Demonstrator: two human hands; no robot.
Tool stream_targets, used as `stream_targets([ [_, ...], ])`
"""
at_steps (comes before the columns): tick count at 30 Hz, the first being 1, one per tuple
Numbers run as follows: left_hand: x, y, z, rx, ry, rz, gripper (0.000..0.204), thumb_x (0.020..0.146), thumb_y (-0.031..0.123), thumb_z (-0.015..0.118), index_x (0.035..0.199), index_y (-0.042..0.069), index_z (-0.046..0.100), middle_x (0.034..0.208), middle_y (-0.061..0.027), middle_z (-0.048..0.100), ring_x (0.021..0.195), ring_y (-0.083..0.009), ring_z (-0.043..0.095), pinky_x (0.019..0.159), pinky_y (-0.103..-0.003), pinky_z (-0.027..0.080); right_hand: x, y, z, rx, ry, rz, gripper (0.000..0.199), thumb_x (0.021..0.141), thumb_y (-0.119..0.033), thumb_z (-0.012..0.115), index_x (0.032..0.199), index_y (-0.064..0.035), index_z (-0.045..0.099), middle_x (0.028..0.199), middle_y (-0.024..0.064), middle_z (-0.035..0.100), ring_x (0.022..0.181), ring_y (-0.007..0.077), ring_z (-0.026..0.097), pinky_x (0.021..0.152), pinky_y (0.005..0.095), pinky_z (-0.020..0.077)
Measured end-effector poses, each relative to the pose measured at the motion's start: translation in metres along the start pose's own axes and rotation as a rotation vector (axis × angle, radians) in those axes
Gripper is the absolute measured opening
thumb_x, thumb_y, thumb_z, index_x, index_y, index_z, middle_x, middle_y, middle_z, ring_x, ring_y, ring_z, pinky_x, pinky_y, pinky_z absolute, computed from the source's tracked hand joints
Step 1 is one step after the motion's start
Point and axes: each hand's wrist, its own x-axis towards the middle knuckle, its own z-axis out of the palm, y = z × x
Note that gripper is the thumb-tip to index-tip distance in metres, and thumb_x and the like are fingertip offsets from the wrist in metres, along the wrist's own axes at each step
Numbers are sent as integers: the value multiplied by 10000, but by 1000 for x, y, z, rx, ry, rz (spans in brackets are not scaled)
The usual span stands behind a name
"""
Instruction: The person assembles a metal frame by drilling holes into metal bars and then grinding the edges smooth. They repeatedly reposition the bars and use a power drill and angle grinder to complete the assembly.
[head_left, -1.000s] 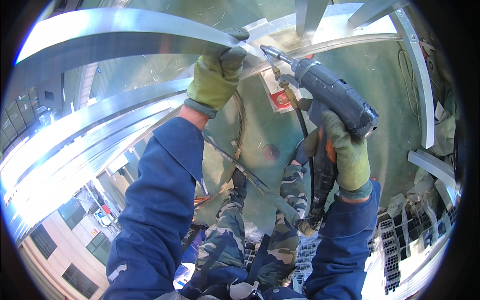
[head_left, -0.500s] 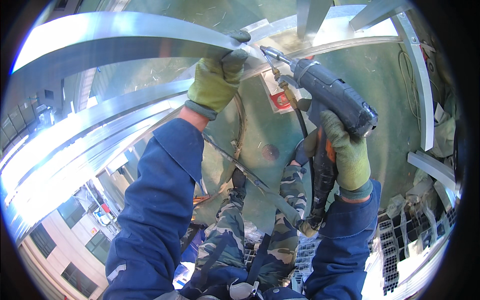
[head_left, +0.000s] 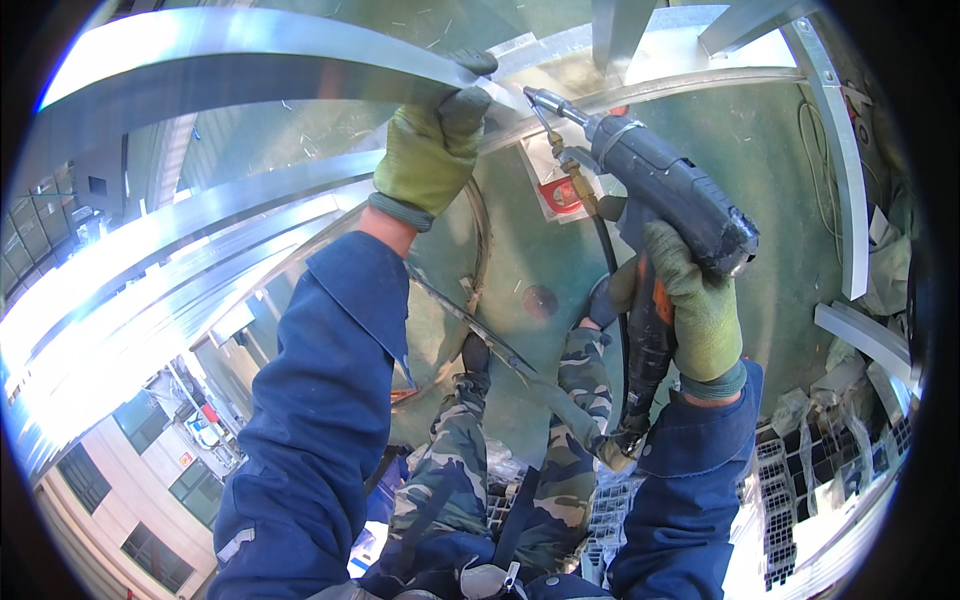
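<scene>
My gloved left hand [head_left: 432, 152] wraps round the end of a long silvery metal bar [head_left: 250, 62], its fingers closed over the bar's near side and tip. The bar runs off to the far left. In my gloved right hand [head_left: 695, 305] is a dark grey pistol-grip power tool [head_left: 665, 180], much like a drill, held by its handle with the fingers closed. Its metal nose [head_left: 555, 103] points up and left, near the bar's end but apart from it. A thin tube with a brass fitting [head_left: 572, 172] runs alongside the nose, joined to a black hose [head_left: 608, 255].
A curved metal rail [head_left: 690, 90] crosses behind the tool, with upright metal posts [head_left: 622, 40] beyond. More bars [head_left: 120, 330] lie in glare at left. A hose [head_left: 500, 350] crosses before my legs. A red-and-white card [head_left: 560, 190] lies on the green floor; crates [head_left: 785, 500] stand lower right.
My left hand and the bar's end have shifted slightly left and down. The tool has moved a few pixels right, so the gap between its nose and the bar is slightly wider.
</scene>
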Motion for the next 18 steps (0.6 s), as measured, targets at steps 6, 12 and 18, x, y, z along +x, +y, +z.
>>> stream_targets([
  [6,-2,-6,0,-6,28,-13,248,1095,231,625,1253,44,667,1169,-125,739,1046,-245,698,957,-341,532,-1,0,-2,-36,20,19,244,1042,-254,651,1097,-22,701,702,82,691,589,153,613,579,328,486],
  [12,-3,-7,-2,42,-23,-9,384,1121,357,577,1329,42,644,1228,-113,713,1084,-224,659,966,-341,515,-1,2,-2,-35,16,1,239,1045,-251,635,1087,-25,699,699,76,689,598,150,615,593,324,487],
  [18,-2,-6,-2,61,-12,28,371,1127,347,567,1325,43,646,1227,-117,718,1104,-234,661,989,-344,505,1,1,1,-69,-3,-4,324,1053,-309,638,1177,-16,697,705,71,682,598,153,605,591,318,477],
])
